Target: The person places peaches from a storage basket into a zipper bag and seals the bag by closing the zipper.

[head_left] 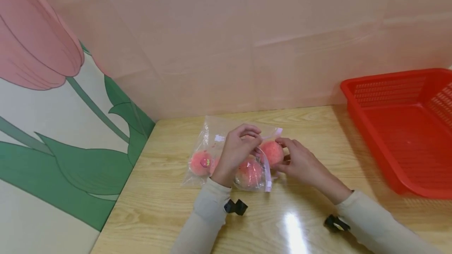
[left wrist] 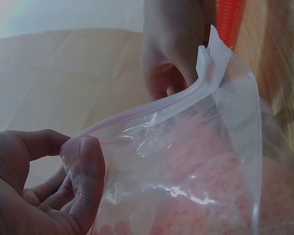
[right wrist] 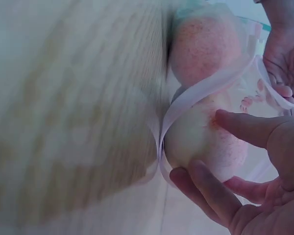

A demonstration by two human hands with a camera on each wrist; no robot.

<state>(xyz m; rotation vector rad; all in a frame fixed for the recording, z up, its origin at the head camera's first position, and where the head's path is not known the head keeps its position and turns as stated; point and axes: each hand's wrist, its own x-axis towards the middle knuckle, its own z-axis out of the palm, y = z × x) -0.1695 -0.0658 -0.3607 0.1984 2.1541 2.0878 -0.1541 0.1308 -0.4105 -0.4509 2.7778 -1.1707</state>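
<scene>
A clear zip bag (head_left: 210, 130) with a pink zip strip lies on the table, its mouth toward the right. Several pink peaches are inside, among them one at the left end (head_left: 200, 163) and one near the mouth (head_left: 248, 172). My left hand (head_left: 234, 152) pinches the bag's zip edge between thumb and finger, holding that side up, as the left wrist view shows. At the parted mouth, my right hand (head_left: 304, 164) grips another peach (right wrist: 203, 134) with thumb and fingers. This peach sits between the strips of the opening.
To the right stands a red plastic basket (head_left: 395, 128) with slotted sides. A pale pink sheet (head_left: 247, 50) covers the wall behind the wooden table (head_left: 152, 191). A panel with painted tulips (head_left: 81, 148) borders the table's left side.
</scene>
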